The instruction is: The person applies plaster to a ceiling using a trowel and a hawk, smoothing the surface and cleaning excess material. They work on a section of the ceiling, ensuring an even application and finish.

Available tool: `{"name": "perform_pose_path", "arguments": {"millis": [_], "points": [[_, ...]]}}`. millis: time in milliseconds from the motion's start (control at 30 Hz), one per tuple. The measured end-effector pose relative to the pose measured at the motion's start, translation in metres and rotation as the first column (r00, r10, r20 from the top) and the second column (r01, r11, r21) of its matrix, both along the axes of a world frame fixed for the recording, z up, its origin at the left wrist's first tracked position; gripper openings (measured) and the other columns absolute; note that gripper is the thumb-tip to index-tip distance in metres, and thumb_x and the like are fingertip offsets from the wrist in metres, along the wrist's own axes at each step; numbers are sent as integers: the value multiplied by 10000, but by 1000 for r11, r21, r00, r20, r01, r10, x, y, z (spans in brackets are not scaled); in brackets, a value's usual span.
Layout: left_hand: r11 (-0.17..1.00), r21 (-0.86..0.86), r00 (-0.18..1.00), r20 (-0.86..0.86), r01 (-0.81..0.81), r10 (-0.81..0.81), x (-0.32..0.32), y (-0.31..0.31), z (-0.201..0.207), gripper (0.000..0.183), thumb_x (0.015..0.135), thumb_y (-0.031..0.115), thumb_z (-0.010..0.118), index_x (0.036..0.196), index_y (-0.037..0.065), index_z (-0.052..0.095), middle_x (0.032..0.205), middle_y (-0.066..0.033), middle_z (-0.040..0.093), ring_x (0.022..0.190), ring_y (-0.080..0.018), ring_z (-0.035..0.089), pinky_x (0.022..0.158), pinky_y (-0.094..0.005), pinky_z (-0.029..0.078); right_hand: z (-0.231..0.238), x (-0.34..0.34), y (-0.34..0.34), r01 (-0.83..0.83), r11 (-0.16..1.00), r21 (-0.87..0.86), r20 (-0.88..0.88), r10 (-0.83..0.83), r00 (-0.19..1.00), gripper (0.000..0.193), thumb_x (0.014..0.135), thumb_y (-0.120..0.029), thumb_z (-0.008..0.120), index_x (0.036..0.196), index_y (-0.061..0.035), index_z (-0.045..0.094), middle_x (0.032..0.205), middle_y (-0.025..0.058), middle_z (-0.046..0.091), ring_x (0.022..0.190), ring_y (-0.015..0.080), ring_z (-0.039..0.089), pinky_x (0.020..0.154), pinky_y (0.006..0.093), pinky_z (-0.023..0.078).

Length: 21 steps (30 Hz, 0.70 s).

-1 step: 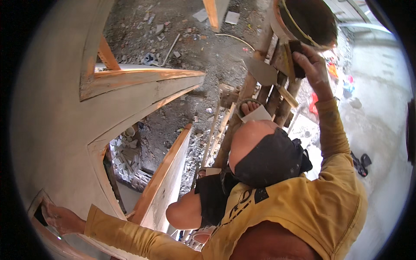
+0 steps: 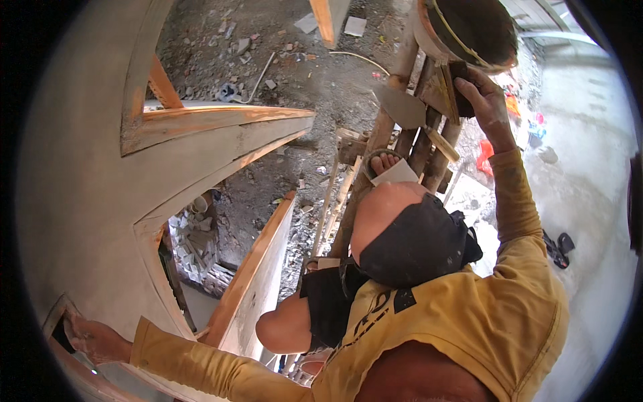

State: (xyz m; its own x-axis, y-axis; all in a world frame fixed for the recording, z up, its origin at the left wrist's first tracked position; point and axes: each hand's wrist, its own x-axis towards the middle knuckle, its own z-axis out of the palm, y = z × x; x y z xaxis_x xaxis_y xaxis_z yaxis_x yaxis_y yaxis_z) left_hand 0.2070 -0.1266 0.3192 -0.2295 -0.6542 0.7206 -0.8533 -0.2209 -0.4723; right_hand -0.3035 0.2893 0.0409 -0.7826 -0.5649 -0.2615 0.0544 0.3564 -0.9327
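At the upper right, my right hand is closed on a plastering float, which I see nearly edge-on just below the rim of a bucket of grey mix. A pointed trowel with a wooden handle lies on the scaffold poles to the left of the float. Far to the lower left, my left hand grips the edge of a window frame in the plastered wall. Its fingertips are partly hidden over the dark opening there.
I squat on a scaffold of round wooden poles, my foot beside a pale tile. Rubble ground lies far below. Orange-brown timber edges frame openings in the grey wall. A light concrete surface spreads at right, with dark sandals.
The view has shifted very slightly, so the bucket appears a little farther left. Both hands keep their holds.
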Motion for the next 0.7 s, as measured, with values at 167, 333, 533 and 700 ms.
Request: {"name": "perform_pose_path", "arguments": {"millis": [167, 333, 533, 700], "points": [[995, -5, 986, -127, 104, -104, -21, 15, 0, 597, 895, 617, 293, 1274, 221, 530, 1241, -56, 556, 1116, -286, 541, 942, -434, 411, -64, 21, 46, -111, 838, 535, -323, 324, 889, 417, 850, -306, 606, 1195, -73, 578, 1047, 190, 636, 957, 284, 620, 846, 366, 467], [995, -15, 983, -154, 94, -95, -14, 7, -5, 624, 892, 654, 260, 1291, 245, 510, 1293, -36, 518, 1132, -272, 528, 1001, -434, 354, -96, 25, 67, 44, 692, 720, -396, 358, 846, 416, 869, -313, 557, 1239, -124, 532, 1168, 163, 569, 1089, 344, 527, 920, 430, 395], [991, -22, 979, -153, 133, -135, 5, -4, -6, 613, 907, 638, 245, 1305, 243, 493, 1306, -19, 506, 1144, -244, 519, 1044, -445, 275, -84, -32, 64, 120, 692, 712, -504, 385, 773, 437, 881, -346, 525, 1216, -65, 528, 1150, 168, 558, 1089, 344, 515, 932, 428, 386], [1000, 15, 994, -113, 13, -11, -1, -5, -11, 605, 916, 618, 249, 1285, 222, 520, 1315, -10, 502, 1160, -224, 503, 1029, -450, 282, -109, -63, 100, 322, 563, 761, -506, 206, 837, 438, 878, -361, 512, 1265, -155, 512, 1201, 128, 551, 1146, 305, 499, 976, 444, 346]]}}
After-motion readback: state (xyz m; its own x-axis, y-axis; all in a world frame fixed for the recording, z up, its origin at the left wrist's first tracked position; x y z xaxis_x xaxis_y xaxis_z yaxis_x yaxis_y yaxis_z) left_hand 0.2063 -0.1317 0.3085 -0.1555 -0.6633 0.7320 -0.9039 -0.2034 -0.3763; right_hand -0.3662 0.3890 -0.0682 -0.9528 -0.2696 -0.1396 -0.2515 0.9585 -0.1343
